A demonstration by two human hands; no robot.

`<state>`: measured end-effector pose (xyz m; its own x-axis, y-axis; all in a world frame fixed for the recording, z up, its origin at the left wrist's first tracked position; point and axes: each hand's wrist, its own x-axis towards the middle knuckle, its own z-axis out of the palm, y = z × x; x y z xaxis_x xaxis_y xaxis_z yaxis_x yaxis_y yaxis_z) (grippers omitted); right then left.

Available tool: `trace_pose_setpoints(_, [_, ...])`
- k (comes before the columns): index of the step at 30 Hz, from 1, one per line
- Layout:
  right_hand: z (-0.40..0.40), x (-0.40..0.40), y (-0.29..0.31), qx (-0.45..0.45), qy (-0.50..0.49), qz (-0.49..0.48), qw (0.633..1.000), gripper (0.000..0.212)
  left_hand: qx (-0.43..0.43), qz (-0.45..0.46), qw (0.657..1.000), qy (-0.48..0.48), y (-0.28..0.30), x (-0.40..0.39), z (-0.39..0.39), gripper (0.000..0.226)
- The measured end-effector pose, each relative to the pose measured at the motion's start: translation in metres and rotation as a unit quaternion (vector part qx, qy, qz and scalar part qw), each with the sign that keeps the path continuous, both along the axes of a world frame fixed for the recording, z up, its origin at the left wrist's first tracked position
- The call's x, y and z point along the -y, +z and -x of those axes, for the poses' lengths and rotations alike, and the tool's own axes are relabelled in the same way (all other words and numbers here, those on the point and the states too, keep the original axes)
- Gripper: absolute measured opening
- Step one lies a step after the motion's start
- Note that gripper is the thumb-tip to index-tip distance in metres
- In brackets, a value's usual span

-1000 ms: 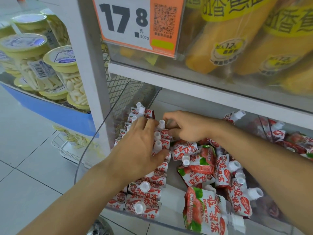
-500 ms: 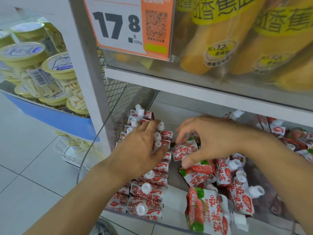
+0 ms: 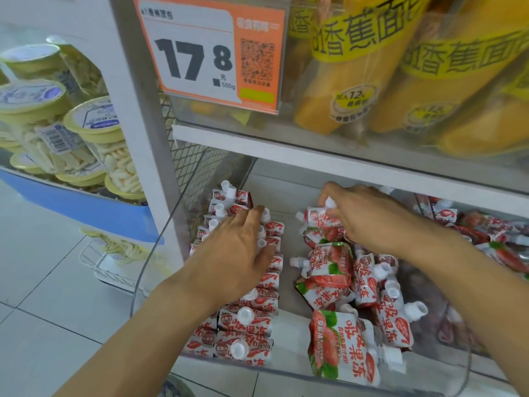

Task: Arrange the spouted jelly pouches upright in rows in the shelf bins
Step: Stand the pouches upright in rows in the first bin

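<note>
left hand (image 3: pixel 237 253) flat, fingers straight, pressing upright row of pouches (image 3: pixel 257 305) frame centre-left | right hand (image 3: pixel 369 222) fingers pinch pouch (image 3: pixel 320 217) at heap's far end, spout pointing left toward row | bare gap between

The jelly pouches (image 3: pixel 329 265) in the clear shelf bin (image 3: pixel 160 253) are white with red lettering, red strawberry pictures, green leaves and white spout caps. Those in the row along the bin's left wall (image 3: pixel 252 319) show the same white and red. The price tag (image 3: pixel 211 53) above is white with black numerals and an orange right part carrying a black QR code and a green patch. The banana bread packs (image 3: pixel 386 81) are yellow-orange with yellow bands and black characters. The snack tubs (image 3: pixel 94 121) have pale yellow lids. The floor tiles (image 3: pixel 43 282) are pale grey.
</note>
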<state>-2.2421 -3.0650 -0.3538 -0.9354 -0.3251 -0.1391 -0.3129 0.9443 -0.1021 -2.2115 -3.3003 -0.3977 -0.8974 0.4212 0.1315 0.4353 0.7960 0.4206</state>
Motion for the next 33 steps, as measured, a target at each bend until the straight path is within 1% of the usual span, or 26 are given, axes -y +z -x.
trace_pose_setpoints(2, [0.003,-0.001,0.0,-0.021,-0.006,0.001,1.0,0.033,0.004,0.012,1.0,0.002,0.001,-0.001,-0.001,0.064])
trace_pose_setpoints(3, [0.005,0.001,0.0,-0.021,-0.004,0.01,1.0,0.03,0.004,0.016,1.0,0.002,0.001,-0.001,-0.002,0.063])
trace_pose_setpoints(6, [0.023,0.013,-0.002,0.008,-0.028,0.115,0.993,0.015,0.004,0.016,1.0,0.004,0.002,-0.001,-0.004,0.058])
trace_pose_setpoints(7, [0.032,0.019,-0.005,0.004,-0.033,0.132,0.991,0.015,0.007,0.016,1.0,0.005,0.003,-0.001,-0.004,0.057])
trace_pose_setpoints(9, [0.048,0.033,-0.013,0.008,-0.041,0.154,0.987,0.023,0.017,0.017,1.0,0.006,0.006,-0.001,-0.003,0.056])
trace_pose_setpoints(10, [0.054,0.04,-0.017,0.029,-0.046,0.18,0.982,0.026,0.021,0.017,1.0,0.005,0.007,-0.001,-0.003,0.056])
trace_pose_setpoints(12, [0.061,0.048,-0.03,0.109,-0.042,0.236,0.965,0.025,0.025,0.019,1.0,0.002,0.009,0.0,-0.003,0.059])
trace_pose_setpoints(14, [0.061,0.05,-0.044,0.171,-0.022,0.226,0.959,0.027,0.025,0.026,0.999,-0.003,0.008,0.001,-0.003,0.064])
trace_pose_setpoints(15, [0.061,0.049,-0.048,0.181,-0.016,0.223,0.958,0.03,0.026,0.027,0.999,-0.005,0.008,0.001,-0.003,0.065])
trace_pose_setpoints(19, [0.061,0.046,-0.051,0.222,-0.037,0.294,0.929,0.04,0.047,0.02,0.999,-0.008,0.01,0.006,-0.002,0.069])
trace_pose_setpoints(22, [0.063,0.046,-0.05,0.267,-0.06,0.301,0.914,0.062,0.068,-0.02,0.997,0.0,0.014,0.01,0.001,0.059])
trace_pose_setpoints(23, [0.064,0.047,-0.051,0.275,-0.067,0.302,0.91,0.065,0.067,-0.034,0.997,0.003,0.016,0.012,0.002,0.054])
trace_pose_setpoints(26, [0.066,0.048,-0.05,0.296,-0.065,0.294,0.907,0.06,0.032,-0.05,0.998,0.01,0.019,0.017,0.005,0.047])
trace_pose_setpoints(29, [0.069,0.047,-0.047,0.32,-0.039,0.259,0.911,0.057,0.016,-0.057,0.998,0.018,0.018,0.015,0.007,0.054])
trace_pose_setpoints(33, [0.07,0.048,-0.047,0.313,-0.033,0.248,0.916,0.067,0.001,-0.094,0.996,0.012,0.014,0.003,0.013,0.071])
